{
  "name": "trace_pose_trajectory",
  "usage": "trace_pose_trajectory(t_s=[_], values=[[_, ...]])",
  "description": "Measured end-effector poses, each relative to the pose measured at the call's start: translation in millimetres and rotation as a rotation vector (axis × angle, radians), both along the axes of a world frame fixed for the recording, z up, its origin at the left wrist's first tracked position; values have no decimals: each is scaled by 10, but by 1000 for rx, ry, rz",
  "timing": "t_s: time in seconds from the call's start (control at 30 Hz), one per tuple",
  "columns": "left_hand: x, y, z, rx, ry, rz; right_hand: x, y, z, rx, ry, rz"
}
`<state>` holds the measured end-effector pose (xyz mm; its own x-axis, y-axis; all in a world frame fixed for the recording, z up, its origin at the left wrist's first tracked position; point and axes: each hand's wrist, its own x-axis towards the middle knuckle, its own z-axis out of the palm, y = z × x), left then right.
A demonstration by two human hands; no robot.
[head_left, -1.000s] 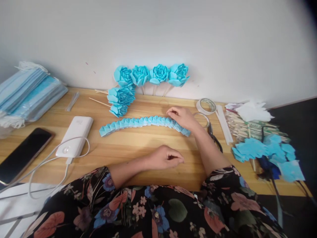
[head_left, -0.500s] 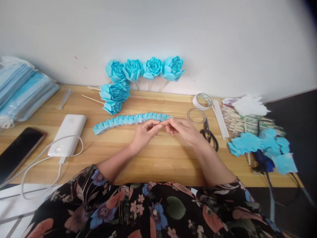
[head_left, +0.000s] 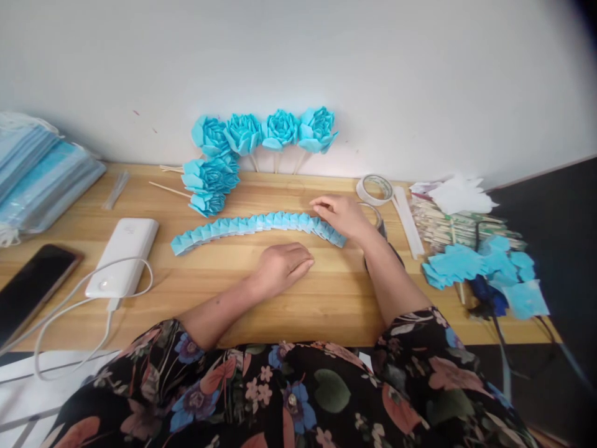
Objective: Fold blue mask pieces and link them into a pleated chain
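A curved row of small folded light-blue pieces (head_left: 242,225) lies across the middle of the table. Just in front of it, my left hand (head_left: 283,267) rests low over the wood, fingers curled together against the thumb; whatever they may hold is hidden. My right hand (head_left: 342,214) hovers over the right end of the row, fingers bent and a little apart from the thumb, with nothing visible between them. Several blue crepe-like flowers (head_left: 280,129) on thin sticks lean on the wall behind. Scissors (head_left: 383,258) are partly covered by my right wrist.
At right are a tape roll (head_left: 374,189), white strips (head_left: 408,223), a heap of sticks (head_left: 443,227) and blue cut pieces (head_left: 454,264). At left lie a power bank (head_left: 124,258) with a cable, a phone (head_left: 35,283) and packed face masks (head_left: 51,180).
My hands, together at the row's right end before, have parted. The right hand moved up and back; the left moved down, nearer to me. The row's right end is uncovered.
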<state>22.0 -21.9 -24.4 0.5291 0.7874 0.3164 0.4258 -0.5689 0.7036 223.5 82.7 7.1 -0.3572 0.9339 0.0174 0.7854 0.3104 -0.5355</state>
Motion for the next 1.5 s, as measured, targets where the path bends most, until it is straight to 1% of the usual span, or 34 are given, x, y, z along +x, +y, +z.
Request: trace_pose_trajectory(t_s=[0.1, 0.17, 0.23, 0.43, 0.53, 0.7, 0.9, 1.1, 1.3, 1.4, 1.5], values=[[-12, -23, 4, 89, 106, 87, -80, 27, -6, -13, -29, 24], [-14, -30, 10, 99, 199, 146, -111, 36, -22, -19, -38, 56], [-11, -29, 12, 94, 266, 177, -131, 43, -46, -23, -48, 81], [-3, 7, -39, 109, 301, 234, -158, 64, -113, -22, -90, 38], [2, 15, -47, 102, 317, 238, -162, 69, -134, -43, -58, 11], [16, 24, -7, 62, 369, 218, -171, 71, -145, -98, -20, -19], [15, 31, 10, 56, 368, 216, -171, 52, -121, -84, 9, 2], [15, 29, 29, 29, 410, 206, -169, 27, -95, -120, 153, 23], [12, 22, 67, 10, 454, 201, -174, 19, -131, -154, 297, 8], [11, 22, 74, 4, 446, 202, -169, 19, -164, -240, 363, 44], [13, 23, 79, 5, 438, 194, -159, 28, -203, -279, 400, 94]])
